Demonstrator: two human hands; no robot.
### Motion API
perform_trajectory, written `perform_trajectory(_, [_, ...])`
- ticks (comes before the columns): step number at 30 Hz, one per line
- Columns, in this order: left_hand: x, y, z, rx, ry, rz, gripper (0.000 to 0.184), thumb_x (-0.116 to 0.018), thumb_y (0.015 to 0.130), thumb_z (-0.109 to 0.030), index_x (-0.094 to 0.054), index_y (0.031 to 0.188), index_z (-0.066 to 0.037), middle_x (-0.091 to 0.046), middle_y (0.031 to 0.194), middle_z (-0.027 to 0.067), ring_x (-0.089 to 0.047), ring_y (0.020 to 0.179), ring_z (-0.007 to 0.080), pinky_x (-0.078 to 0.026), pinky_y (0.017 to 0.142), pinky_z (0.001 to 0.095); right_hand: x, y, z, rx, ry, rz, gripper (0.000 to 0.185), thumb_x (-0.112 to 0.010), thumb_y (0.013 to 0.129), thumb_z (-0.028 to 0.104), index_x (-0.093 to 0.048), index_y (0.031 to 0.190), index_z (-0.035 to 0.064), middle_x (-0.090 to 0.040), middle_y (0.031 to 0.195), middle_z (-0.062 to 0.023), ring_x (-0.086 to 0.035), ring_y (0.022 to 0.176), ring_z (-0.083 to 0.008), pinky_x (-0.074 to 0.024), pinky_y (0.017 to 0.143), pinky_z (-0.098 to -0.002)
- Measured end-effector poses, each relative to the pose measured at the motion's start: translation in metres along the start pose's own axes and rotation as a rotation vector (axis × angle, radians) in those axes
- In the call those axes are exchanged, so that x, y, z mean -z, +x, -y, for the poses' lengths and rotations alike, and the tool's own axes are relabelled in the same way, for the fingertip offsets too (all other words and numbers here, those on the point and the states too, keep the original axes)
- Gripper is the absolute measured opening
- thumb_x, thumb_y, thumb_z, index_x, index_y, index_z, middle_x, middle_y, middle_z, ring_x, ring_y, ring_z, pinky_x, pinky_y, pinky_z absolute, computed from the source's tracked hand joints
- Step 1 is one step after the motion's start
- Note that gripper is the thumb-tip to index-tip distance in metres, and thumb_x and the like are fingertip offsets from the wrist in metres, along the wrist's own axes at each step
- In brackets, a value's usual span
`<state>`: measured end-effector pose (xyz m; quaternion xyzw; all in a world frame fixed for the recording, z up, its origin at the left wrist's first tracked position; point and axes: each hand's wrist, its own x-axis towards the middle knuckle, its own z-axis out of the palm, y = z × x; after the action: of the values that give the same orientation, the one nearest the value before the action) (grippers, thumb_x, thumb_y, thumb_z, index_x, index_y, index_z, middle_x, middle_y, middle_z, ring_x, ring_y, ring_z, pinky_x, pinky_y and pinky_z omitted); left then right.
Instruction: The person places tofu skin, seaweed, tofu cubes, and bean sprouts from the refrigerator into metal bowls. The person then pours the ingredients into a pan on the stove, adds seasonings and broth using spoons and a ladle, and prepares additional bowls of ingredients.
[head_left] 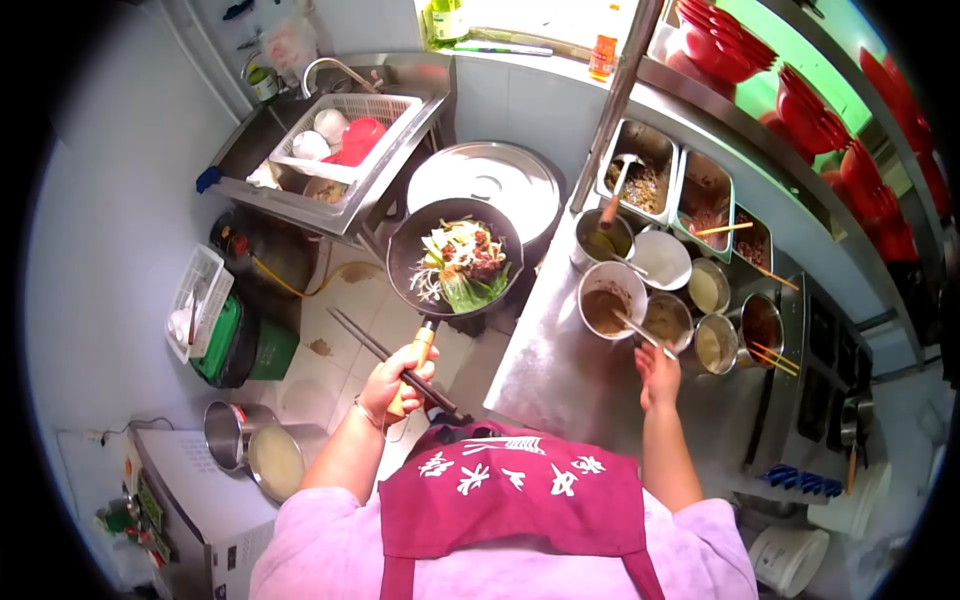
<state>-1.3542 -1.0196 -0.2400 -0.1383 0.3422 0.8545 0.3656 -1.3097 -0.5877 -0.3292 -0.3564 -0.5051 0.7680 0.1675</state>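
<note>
My left hand [398, 382] is wrapped round the wooden handle [422, 350] of a dark frying pan [405, 262]. The same grip pins a pair of long dark chopsticks [365, 338], slanting across the handle. In the pan lie shredded vegetables [455, 245], a green leaf [475, 292] and dark red sauce. Over the steel counter, my right hand [658, 378] has its fingers at the end of a light spoon handle [643, 333]. That spoon dips into a white tub [592, 285] of brown powder or sauce; its bowl is hidden.
Seasoning containers [715, 342] crowd the steel counter [540, 365], with steel food trays [640, 140] behind. Red bowls [720, 45] fill the shelf above. A large round lid [485, 165] lies beyond the pan. At left are a sink [340, 215] and a green bin [268, 345].
</note>
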Motion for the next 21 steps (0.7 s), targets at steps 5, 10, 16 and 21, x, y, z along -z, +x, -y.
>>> perform_trajectory(5, [0.049, 0.000, -0.083, -0.029, 0.016, 0.050, 0.031, -0.044, 0.088, -0.019, -0.042, 0.113, 0.000, -0.043, 0.068, 0.0045, -0.036, 0.040, 0.0063, -0.034, 0.030, 0.0187, -0.071, -0.072, -0.036, -0.246, -0.242, 0.063, 0.011, -0.052, 0.089, 0.015, -0.056, 0.095, 0.0071, -0.059, 0.072, -0.0034, -0.052, 0.052, -0.0089, -0.0404, 0.044, -0.0193])
perform_trajectory(10, [0.116, -0.012, -0.181, -0.022, 0.134, 0.112, 0.028, -0.045, 0.089, -0.021, -0.044, 0.112, -0.005, -0.042, 0.067, 0.0028, -0.036, 0.041, 0.0073, -0.034, 0.034, 0.0213, -0.291, -0.051, -0.088, 0.826, -0.945, 0.512, 0.012, -0.057, 0.081, 0.010, -0.059, 0.091, 0.0034, -0.062, 0.084, -0.0102, -0.062, 0.081, -0.0247, -0.0491, 0.073, -0.0361])
perform_trajectory(16, [0.178, -0.028, -0.245, -0.071, 0.194, 0.058, 0.032, -0.045, 0.089, -0.022, -0.041, 0.114, -0.003, -0.040, 0.064, 0.0024, -0.034, 0.038, 0.0067, -0.034, 0.032, 0.0208, -0.413, 0.059, -0.194, 0.910, -1.682, 0.435, 0.022, -0.050, 0.080, 0.010, -0.058, 0.100, 0.0025, -0.060, 0.097, -0.0162, -0.059, 0.088, -0.0324, -0.0486, 0.076, -0.0391])
perform_trajectory(21, [0.219, -0.022, -0.260, -0.060, 0.131, 0.081, 0.032, -0.045, 0.088, -0.021, -0.039, 0.114, -0.003, -0.043, 0.069, 0.0041, -0.038, 0.041, 0.0072, -0.037, 0.034, 0.0221, -0.424, 0.083, -0.215, 0.981, -2.046, 0.609, 0.019, -0.051, 0.079, 0.010, -0.058, 0.095, 0.0066, -0.061, 0.090, -0.0114, -0.061, 0.088, -0.0265, -0.0504, 0.073, -0.0384])
